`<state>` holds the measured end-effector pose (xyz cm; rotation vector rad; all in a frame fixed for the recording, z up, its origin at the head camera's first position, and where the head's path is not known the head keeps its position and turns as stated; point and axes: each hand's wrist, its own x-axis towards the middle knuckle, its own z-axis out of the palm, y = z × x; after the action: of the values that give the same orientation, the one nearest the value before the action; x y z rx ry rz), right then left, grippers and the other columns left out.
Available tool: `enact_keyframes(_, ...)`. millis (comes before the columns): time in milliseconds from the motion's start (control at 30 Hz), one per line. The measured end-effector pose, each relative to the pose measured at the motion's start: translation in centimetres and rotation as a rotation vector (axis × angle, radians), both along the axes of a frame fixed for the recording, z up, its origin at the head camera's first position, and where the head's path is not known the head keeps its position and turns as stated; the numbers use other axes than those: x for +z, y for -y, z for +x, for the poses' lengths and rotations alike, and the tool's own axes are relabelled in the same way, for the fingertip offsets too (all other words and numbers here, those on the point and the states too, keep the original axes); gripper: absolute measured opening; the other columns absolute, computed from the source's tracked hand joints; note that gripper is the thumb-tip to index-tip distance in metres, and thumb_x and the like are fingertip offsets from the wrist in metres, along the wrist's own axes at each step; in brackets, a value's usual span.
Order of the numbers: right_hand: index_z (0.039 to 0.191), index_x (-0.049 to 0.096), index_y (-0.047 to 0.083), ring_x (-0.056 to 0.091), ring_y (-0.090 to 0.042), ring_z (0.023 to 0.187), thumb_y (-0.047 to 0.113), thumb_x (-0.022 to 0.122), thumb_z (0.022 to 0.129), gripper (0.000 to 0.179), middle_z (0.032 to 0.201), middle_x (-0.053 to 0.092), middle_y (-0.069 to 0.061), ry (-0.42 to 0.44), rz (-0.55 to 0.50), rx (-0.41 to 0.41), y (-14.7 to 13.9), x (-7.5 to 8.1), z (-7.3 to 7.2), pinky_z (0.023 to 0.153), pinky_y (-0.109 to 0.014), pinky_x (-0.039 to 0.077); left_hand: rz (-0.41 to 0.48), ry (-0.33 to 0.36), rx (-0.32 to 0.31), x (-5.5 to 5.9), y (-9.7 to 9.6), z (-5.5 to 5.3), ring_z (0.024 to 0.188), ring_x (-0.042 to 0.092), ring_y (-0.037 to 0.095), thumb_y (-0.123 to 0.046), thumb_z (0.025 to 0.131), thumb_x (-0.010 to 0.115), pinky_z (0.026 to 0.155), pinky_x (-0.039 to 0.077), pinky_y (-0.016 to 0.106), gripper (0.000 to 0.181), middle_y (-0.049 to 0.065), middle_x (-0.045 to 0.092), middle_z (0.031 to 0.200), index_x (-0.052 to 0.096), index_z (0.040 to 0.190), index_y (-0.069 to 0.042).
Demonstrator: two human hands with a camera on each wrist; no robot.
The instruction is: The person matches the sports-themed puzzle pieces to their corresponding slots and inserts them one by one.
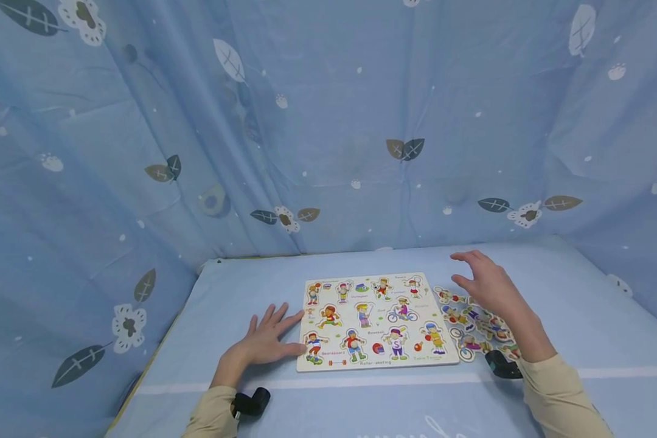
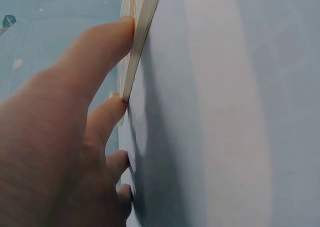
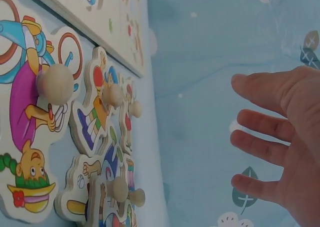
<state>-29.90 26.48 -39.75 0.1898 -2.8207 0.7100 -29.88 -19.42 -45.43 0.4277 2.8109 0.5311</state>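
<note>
A wooden puzzle board (image 1: 416,331) printed with children at sports lies flat on the table. Thumb and index finger of my left hand (image 1: 265,340) touch its left edge, the other fingers spread; the left wrist view shows both fingertips against the board's side (image 2: 142,32). To the right of the board, loose knobbed puzzle pieces lie in an overlapping heap. Above them hovers my right hand (image 1: 490,286), holding nothing, its thumb and fingers apart. Nearest in the right wrist view is a cyclist piece (image 3: 25,104) with a round wooden knob (image 3: 55,84). The forearm hides part of the heap.
A light blue cloth (image 1: 241,283) with a white stripe covers the table. Blue patterned curtains (image 1: 334,152) rise behind it and at the sides. Dark wrist-worn devices sit below the left hand (image 1: 253,402) and by the right forearm (image 1: 502,365).
</note>
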Motion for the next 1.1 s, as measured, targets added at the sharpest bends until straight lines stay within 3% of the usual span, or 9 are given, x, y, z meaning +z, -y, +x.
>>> enact_keyframes(233, 0.138, 0.051, 0.000, 0.045, -0.050, 0.127, 0.013, 0.069, 0.093, 0.050, 0.137, 0.050, -0.027, 0.047, 0.055, -0.011, 0.0, -0.7, -0.4, 0.101, -0.067, 0.037, 0.001, -0.006, -0.009, 0.2, 0.0, 0.0, 0.151, 0.003, 0.042, -0.065, 0.082, 0.066, 0.116, -0.001, 0.068, 0.084, 0.014, 0.019, 0.164, 0.040, 0.153, -0.028)
enact_keyframes(400, 0.135, 0.054, -0.002, 0.047, -0.049, 0.126, 0.012, 0.068, 0.093, 0.046, 0.135, 0.052, -0.027, 0.124, 0.046, 0.033, -0.1, -2.1, -1.0, 0.101, -0.065, 0.040, 0.010, 0.005, -0.007, 0.4, 0.0, 0.1, 0.151, 0.003, 0.042, -0.064, 0.082, 0.067, 0.116, -0.001, 0.067, 0.084, 0.014, 0.019, 0.164, 0.040, 0.153, -0.027)
enact_keyframes(533, 0.130, 0.060, -0.003, 0.052, -0.048, 0.120, 0.012, 0.066, 0.093, 0.040, 0.129, 0.056, -0.027, 0.172, 0.066, 0.072, -0.3, -3.0, -1.1, 0.097, -0.063, 0.044, 0.018, 0.005, -0.011, 0.5, 0.0, 0.2, 0.151, 0.004, 0.043, -0.062, 0.082, 0.067, 0.116, -0.001, 0.068, 0.084, 0.015, 0.019, 0.164, 0.040, 0.153, -0.026)
enact_keyframes(700, 0.120, 0.069, -0.001, 0.058, -0.044, 0.111, 0.011, 0.066, 0.092, 0.030, 0.117, 0.062, -0.022, 0.221, 0.129, 0.064, -0.2, -3.7, -1.4, 0.092, -0.060, 0.048, 0.023, 0.002, -0.006, 0.4, 0.0, 0.2, 0.151, 0.004, 0.043, -0.063, 0.082, 0.068, 0.116, -0.001, 0.068, 0.083, 0.014, 0.020, 0.164, 0.041, 0.152, -0.027)
enact_keyframes(867, 0.115, 0.072, 0.002, 0.062, -0.031, 0.093, 0.009, 0.069, 0.090, 0.026, 0.102, 0.065, -0.012, 0.219, 0.174, 0.053, -0.2, -4.1, -1.6, 0.082, -0.051, 0.053, 0.025, 0.002, -0.002, 0.4, 0.0, 0.1, 0.151, 0.003, 0.042, -0.063, 0.082, 0.068, 0.116, -0.001, 0.067, 0.083, 0.014, 0.019, 0.164, 0.042, 0.152, -0.028)
enact_keyframes(1100, 0.110, 0.074, 0.003, 0.061, -0.028, 0.087, 0.008, 0.071, 0.088, 0.022, 0.099, 0.065, -0.011, 0.204, 0.204, 0.019, -0.2, -4.0, -1.4, 0.080, -0.051, 0.052, 0.003, -0.002, -0.003, 0.2, 0.0, 0.1, 0.151, 0.004, 0.042, -0.065, 0.082, 0.067, 0.116, 0.000, 0.067, 0.083, 0.013, 0.020, 0.164, 0.041, 0.152, -0.028)
